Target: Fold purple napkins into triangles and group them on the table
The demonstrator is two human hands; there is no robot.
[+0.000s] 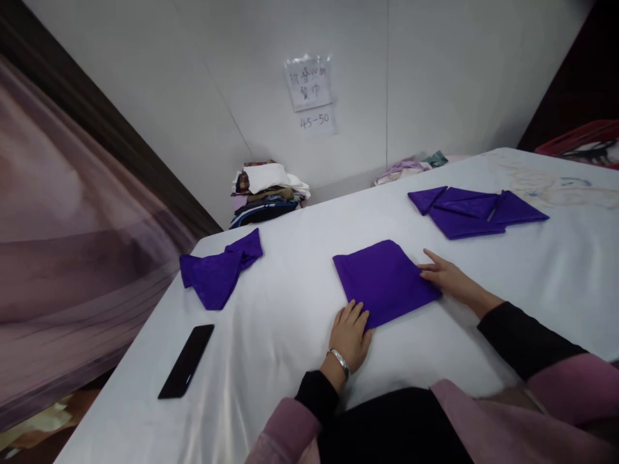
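A purple cloth napkin (387, 280), folded into a flat square, lies on the white-covered table (280, 335) in front of me. At its near left corner, the fingertips of my left hand (351, 335) rest on the edge, fingers stretched and lying flat. My right hand (447, 277) touches the right edge, its fingers apart and its index finger lifted off the cloth. Neither hand wraps round the napkin. Several folded purple pieces (469, 209) lie together at the back right. Another folded purple napkin (213, 277) sits near the table's left edge.
A black phone-like slab (186, 361) lies at the left. Behind the table are a stack of folded cloths (268, 193) and a low heap of fabric (406, 169). A handwritten sign (309, 87) hangs on the wall. Sheer curtain (72, 258) hangs at the left; a red basket (580, 136) is far right.
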